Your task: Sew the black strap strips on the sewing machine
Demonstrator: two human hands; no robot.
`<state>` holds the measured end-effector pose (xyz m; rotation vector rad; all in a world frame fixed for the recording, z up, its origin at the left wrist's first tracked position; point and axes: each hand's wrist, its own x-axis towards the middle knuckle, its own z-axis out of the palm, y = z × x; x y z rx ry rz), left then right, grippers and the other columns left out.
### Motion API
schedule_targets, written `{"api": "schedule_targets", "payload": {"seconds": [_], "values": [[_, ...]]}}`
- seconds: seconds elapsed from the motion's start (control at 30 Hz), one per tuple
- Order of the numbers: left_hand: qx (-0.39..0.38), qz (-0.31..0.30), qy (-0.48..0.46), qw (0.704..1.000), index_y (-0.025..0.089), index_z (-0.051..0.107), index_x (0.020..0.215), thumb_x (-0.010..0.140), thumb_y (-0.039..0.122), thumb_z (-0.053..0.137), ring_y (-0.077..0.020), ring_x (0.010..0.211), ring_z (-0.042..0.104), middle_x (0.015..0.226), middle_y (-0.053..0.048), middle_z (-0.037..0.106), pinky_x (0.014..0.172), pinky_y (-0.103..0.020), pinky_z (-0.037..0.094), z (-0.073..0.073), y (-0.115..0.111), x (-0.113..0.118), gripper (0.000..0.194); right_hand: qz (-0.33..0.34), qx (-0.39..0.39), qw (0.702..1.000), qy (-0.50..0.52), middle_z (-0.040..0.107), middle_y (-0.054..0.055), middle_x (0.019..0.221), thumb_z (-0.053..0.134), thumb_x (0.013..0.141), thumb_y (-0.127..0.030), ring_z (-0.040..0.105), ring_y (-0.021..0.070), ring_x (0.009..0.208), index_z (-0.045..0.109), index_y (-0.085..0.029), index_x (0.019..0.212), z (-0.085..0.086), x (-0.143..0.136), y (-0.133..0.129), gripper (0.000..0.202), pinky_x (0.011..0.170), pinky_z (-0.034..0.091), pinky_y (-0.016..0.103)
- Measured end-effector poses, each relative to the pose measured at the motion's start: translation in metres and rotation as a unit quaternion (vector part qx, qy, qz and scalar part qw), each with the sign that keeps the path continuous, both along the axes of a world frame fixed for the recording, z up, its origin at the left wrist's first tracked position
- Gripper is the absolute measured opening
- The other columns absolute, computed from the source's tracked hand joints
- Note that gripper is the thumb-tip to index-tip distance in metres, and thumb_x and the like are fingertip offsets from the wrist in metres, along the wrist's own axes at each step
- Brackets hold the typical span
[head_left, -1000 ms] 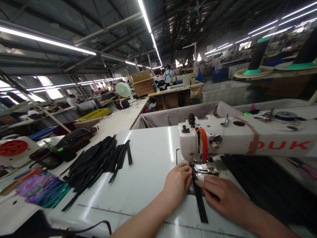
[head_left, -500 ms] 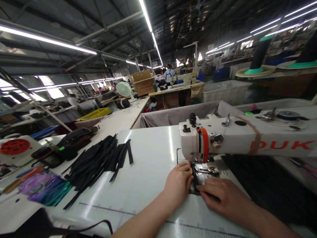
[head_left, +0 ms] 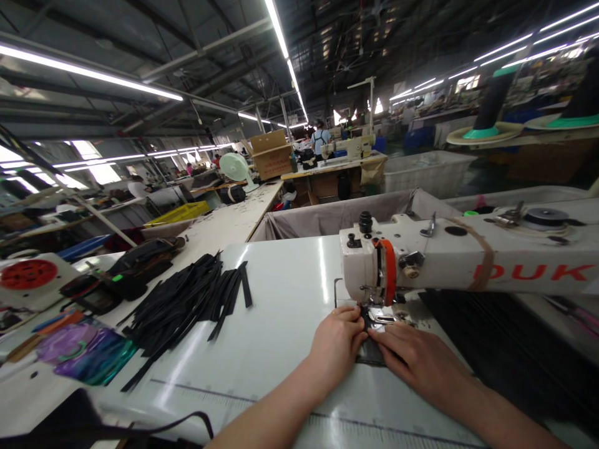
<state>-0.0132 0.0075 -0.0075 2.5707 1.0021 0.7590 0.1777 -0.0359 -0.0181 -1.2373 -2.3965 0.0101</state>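
Under the head of a white sewing machine [head_left: 449, 255] lies a small black piece [head_left: 369, 352], partly covered by fingers. My left hand [head_left: 337, 346] is closed on its left side, fingertips pressed together close to the needle area. From the right, my right hand [head_left: 412, 352] reaches in with bent fingers closed on the same piece, its fingertips near those of my left hand. The needle itself cannot be made out. A pile of black strips [head_left: 182, 305] lies on the pale table [head_left: 281, 299] to the left.
Black material [head_left: 505, 349] lies right of the machine. A purple and teal pouch [head_left: 88, 352] and a dark bag [head_left: 145, 259] are at the left. Farther back are a pale green fan [head_left: 236, 168], a cardboard box [head_left: 271, 156] and a person in light blue [head_left: 320, 140].
My right hand has moved slightly up and left, nearer the needle area and my left hand. My left hand has barely moved.
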Motion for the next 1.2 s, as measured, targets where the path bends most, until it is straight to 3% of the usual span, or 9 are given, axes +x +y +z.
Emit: {"api": "schedule_targets", "payload": {"seconds": [0.57,0.87,1.2], "values": [[0.017,0.045,0.019,0.999,0.016,0.065,0.097,0.093,0.016,0.052,-0.0230,0.117,0.059,0.115,-0.010,0.068,0.104,-0.037,0.048,-0.007,-0.001,0.009,0.014,-0.011,0.053,0.999,0.002,0.071,0.009,0.097,0.044,0.092,-0.015,0.068,0.0218,0.085,0.063,-0.017,0.113,-0.005,0.000,0.001,0.028,0.071,0.057,0.036],[0.019,0.054,0.049,0.997,0.012,0.064,0.106,0.094,0.013,0.050,-0.0204,0.113,0.060,0.114,-0.011,0.067,0.102,-0.034,0.050,-0.022,0.005,0.013,0.018,-0.015,0.037,0.999,0.001,0.071,0.008,0.096,0.045,0.090,-0.013,0.068,0.0215,0.084,0.063,-0.019,0.115,-0.004,0.000,0.001,0.031,0.071,0.057,0.035],[0.020,0.041,0.081,0.996,0.014,0.067,0.099,0.095,0.013,0.048,-0.0208,0.112,0.058,0.111,-0.008,0.068,0.101,-0.035,0.047,-0.012,0.003,0.012,0.020,-0.028,0.014,0.999,-0.009,0.070,0.009,0.097,0.042,0.091,-0.011,0.068,0.0221,0.086,0.062,-0.018,0.113,0.000,-0.004,-0.002,0.031,0.072,0.056,0.036]]}}
